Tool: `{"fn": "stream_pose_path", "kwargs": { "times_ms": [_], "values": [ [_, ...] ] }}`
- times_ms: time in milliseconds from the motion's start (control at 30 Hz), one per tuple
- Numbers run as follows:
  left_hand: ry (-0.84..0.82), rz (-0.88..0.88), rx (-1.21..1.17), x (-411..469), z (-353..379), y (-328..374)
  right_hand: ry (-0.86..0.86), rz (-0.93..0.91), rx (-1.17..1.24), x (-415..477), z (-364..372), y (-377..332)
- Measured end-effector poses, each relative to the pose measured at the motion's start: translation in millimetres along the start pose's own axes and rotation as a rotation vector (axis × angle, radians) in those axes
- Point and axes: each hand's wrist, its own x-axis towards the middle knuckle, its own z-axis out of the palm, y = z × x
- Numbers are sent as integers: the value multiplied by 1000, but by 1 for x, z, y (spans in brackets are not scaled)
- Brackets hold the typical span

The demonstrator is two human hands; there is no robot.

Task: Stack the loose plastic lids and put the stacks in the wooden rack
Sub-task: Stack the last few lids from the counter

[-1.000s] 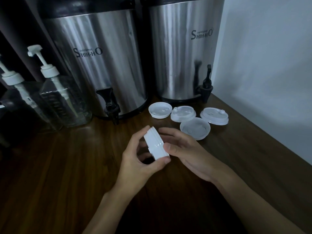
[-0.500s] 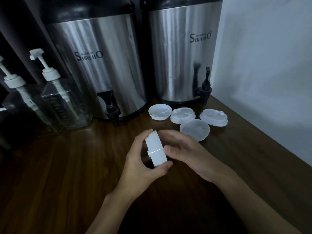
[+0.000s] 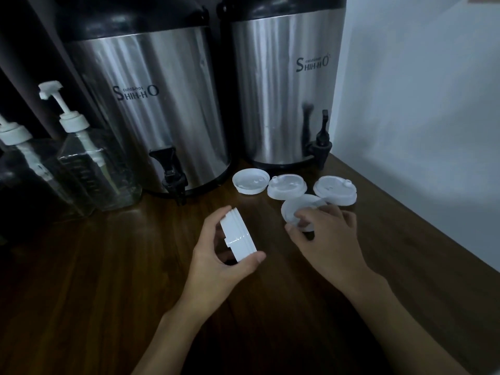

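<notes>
Evidently awaiting the next one, the left hand (image 3: 216, 262) grips the lid stack (image 3: 239, 239) on edge while the right hand (image 3: 328, 240) pinches the nearest loose lid (image 3: 296, 208) on the counter (image 3: 108, 280).

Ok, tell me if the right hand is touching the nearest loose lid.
Touching. The head view shows the right hand pinching the nearest lid, with the thumb and fingertips on its near rim.
</notes>
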Motion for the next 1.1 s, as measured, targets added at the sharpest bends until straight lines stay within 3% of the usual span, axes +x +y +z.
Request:
{"fn": "stream_pose_path", "kwargs": {
  "times_ms": [133,333,600,1100],
  "values": [
    [0,-12,14,-1,-1,-1,60,-51,39,-2,2,-5],
    [-1,-15,40,0,-1,-2,-108,29,-33,-2,7,3],
    [0,-1,17,0,0,0,-235,-19,116,0,12,4],
    [0,-2,2,0,0,-2,-190,-33,92,0,15,5]
  ]
}}
